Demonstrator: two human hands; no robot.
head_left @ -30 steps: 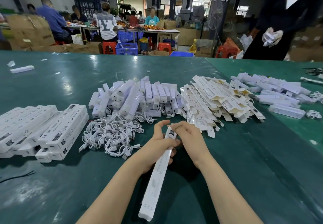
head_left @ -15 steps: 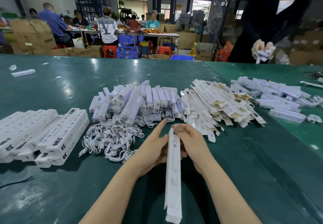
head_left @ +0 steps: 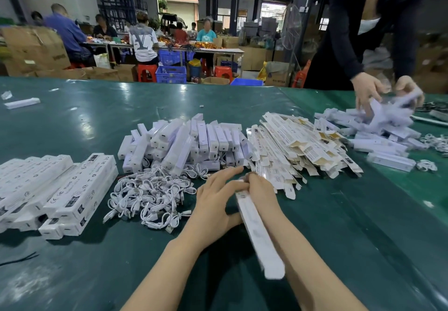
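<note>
**Long white box held in both your hands over the green table**

Nearest you, the long white box slants from your right forearm up to your fingertips, clear of the green table. Both of its ends look closed, so what it holds can't be seen. A small round mark sits near its far end, and the print there is too blurred to read.

Your right hand curls over the far end from the right and grips it. Your left hand lies with its fingers nearly straight across that same end, with the thumb against the box's left side.

Just beyond your left hand is a tangle of white cables. To the left of it, closed white boxes are stacked in rows, and their sides read "CE" and "RoHS".

Behind the cables sits a heap of white bars. Beside it on the right is a pile of flat cartons, whose lettering is too small to make out.

Farther right, another person's hands dig into a second white pile. Beyond the table, blue crates stand on the floor.
</note>
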